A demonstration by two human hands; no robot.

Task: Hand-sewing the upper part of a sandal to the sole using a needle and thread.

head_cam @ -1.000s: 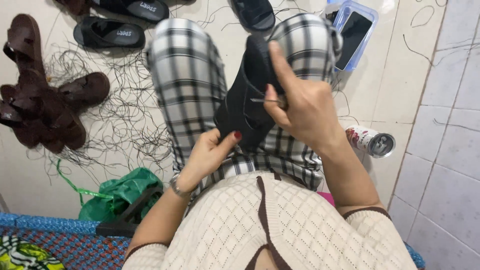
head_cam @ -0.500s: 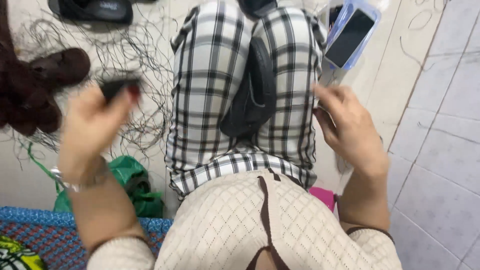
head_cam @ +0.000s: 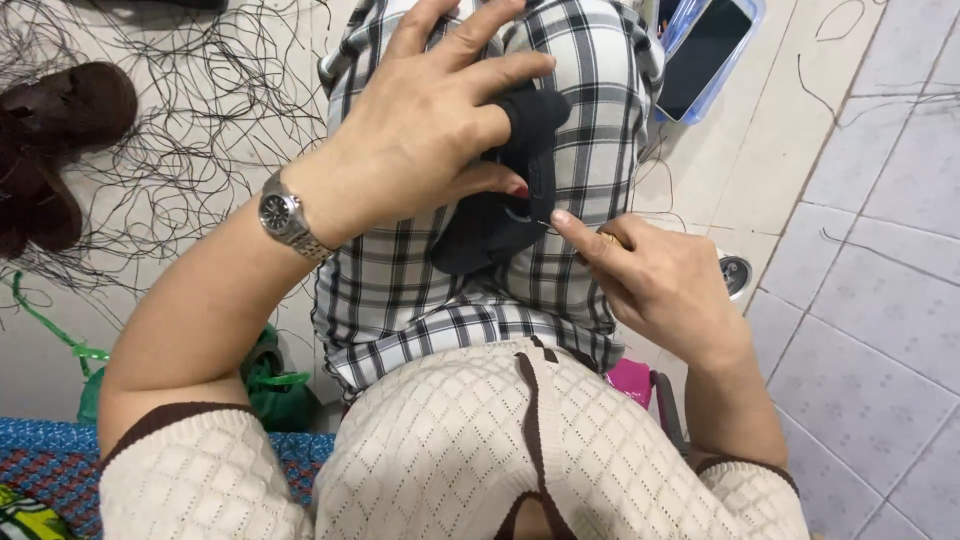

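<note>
We see the left hand clamped over a black shoe piece lying on the checked lap, fingers across its top, thumb under it. Just right of that grip, the right hand pinches a thin needle, tip touching the piece's edge.

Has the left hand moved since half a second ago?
Yes. The left hand came in from over the thread-strewn floor onto the black piece on the lap.

Phone, brown sandal, green bag
</note>
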